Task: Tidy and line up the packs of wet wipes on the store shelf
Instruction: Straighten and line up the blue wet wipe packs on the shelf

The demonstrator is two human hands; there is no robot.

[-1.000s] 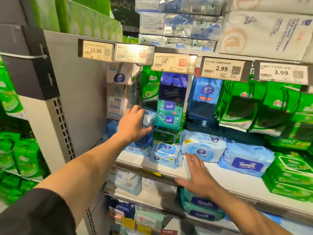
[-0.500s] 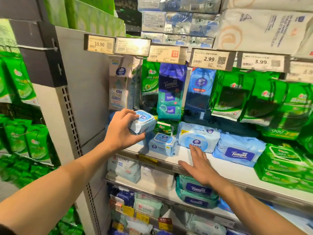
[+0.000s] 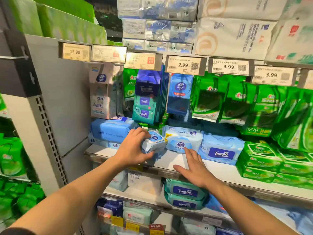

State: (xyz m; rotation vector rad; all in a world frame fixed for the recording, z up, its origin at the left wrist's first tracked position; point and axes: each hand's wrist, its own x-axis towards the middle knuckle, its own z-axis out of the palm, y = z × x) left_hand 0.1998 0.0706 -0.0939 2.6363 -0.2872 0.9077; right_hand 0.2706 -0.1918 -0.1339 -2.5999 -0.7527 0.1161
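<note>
Small wipes pack (image 3: 153, 143): soft, pillow-shaped film pouch, pale blue and white, with a rounded rigid flip lid on its upper face. It is tilting, lid toward the camera, low over the front of the white shelf board (image 3: 176, 161), just left of a larger pack.

Left hand (image 3: 133, 150): gripping the small pack, fingers curling over its top and thumb lying beneath its near edge.

Right hand (image 3: 193, 165): lying flat with fingers spread straight on the bare board, fingertips reaching the front of the large white-and-blue pack (image 3: 182, 141) (glossy, rounded, oval lid).

Neighbours: a blue Tempo pack (image 3: 221, 150) is touching that large pack on the right; green stacked packs (image 3: 260, 160) are sitting further right, squarer and crinkled. A light-blue pack stack (image 3: 110, 131) is sitting at the left against the grey side panel (image 3: 67, 99).

Open room: a strip of bare board is running along the front edge, widest between the two hands and at the left end.

Above: hanging sachets (image 3: 147, 95) and price tags (image 3: 184, 65).
</note>
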